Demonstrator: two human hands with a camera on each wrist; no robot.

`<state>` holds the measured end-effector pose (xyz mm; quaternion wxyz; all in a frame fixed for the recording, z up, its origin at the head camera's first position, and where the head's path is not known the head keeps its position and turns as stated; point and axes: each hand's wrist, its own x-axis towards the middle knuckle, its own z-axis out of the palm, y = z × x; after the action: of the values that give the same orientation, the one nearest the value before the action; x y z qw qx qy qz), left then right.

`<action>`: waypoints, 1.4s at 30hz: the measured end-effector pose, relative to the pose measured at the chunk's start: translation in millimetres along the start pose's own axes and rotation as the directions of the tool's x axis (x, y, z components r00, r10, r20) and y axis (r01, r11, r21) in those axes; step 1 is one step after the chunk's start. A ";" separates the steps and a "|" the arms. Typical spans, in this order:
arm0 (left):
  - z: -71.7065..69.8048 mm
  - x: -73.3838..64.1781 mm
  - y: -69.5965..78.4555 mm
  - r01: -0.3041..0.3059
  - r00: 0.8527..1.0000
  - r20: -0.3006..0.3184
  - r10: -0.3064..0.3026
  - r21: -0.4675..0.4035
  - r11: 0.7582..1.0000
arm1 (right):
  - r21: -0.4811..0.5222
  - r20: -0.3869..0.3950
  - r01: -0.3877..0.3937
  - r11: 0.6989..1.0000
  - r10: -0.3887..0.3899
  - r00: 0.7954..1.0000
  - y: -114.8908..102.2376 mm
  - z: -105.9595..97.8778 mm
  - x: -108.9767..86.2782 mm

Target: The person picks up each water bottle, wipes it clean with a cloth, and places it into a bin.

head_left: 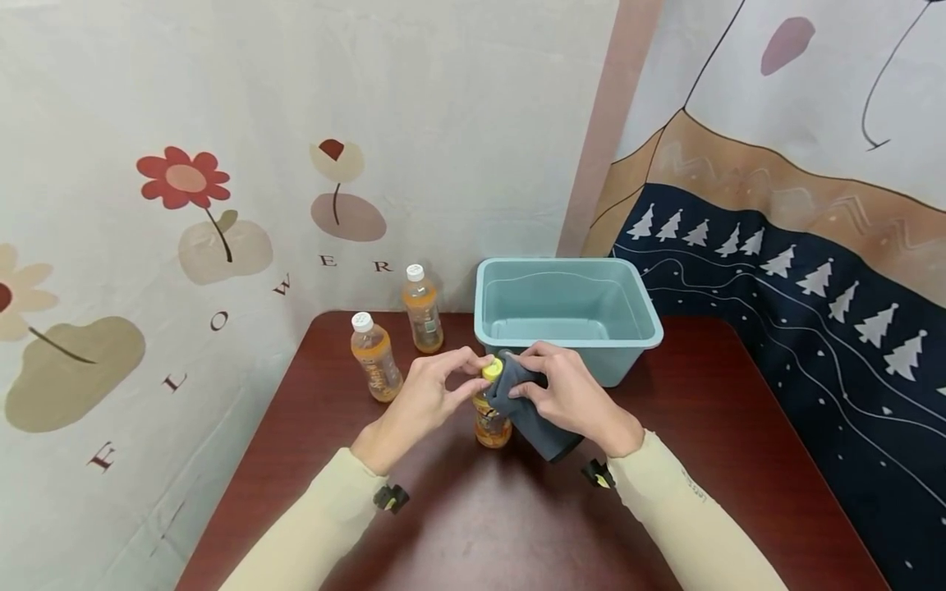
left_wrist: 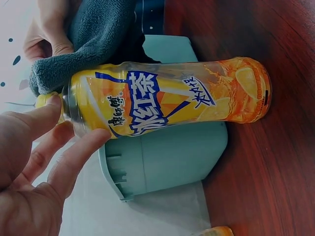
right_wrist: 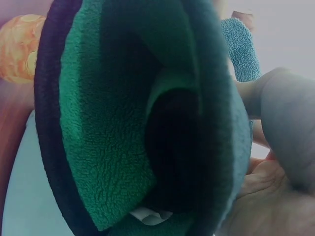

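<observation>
A bottle of iced tea (left_wrist: 162, 98) with a yellow label and a yellow cap (head_left: 492, 370) stands upright on the table, between both hands. My left hand (head_left: 429, 392) pinches the cap between thumb and fingers, and one finger reaches the label's upper edge in the left wrist view. Bunched in my right hand (head_left: 565, 394) is a dark grey towel (head_left: 534, 423), its upper end against the bottle's cap and neck. The towel's loose part hangs beside the bottle and hides some of its right side. In the right wrist view, folds of the towel (right_wrist: 113, 128) cover most of the picture.
Behind the hands is a light blue plastic tub (head_left: 624, 359). Two white-capped bottles of orange-brown drink, a nearer one (head_left: 375, 359) and a farther one (head_left: 424, 313), stand at the back left of the dark red table (head_left: 695, 427). Printed curtains (head_left: 473, 123) hang behind.
</observation>
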<state>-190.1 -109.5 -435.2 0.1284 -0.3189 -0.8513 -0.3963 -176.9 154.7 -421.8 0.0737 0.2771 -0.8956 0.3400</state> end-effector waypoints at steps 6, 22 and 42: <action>-0.6 -0.8 -2.0 -0.004 1.000 0.003 0.004 0.014 1.000 | -0.012 -0.002 0.022 1.000 -0.022 1.000 1.6 1.8 0.3; -0.4 3.4 1.4 -0.026 0.999 0.032 0.024 0.043 0.999 | -0.018 -0.008 0.023 1.000 -0.024 1.000 6.1 -1.3 -5.4; 6.8 5.7 11.4 0.046 0.999 0.017 -0.046 -0.042 0.998 | -0.041 -0.039 0.008 0.999 -0.010 0.999 22.9 -10.8 -24.5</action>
<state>-186.9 -96.4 -430.2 0.1057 -0.3051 -0.8508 -0.4145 -169.6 186.8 -434.5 0.0985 0.2728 -0.8994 0.3270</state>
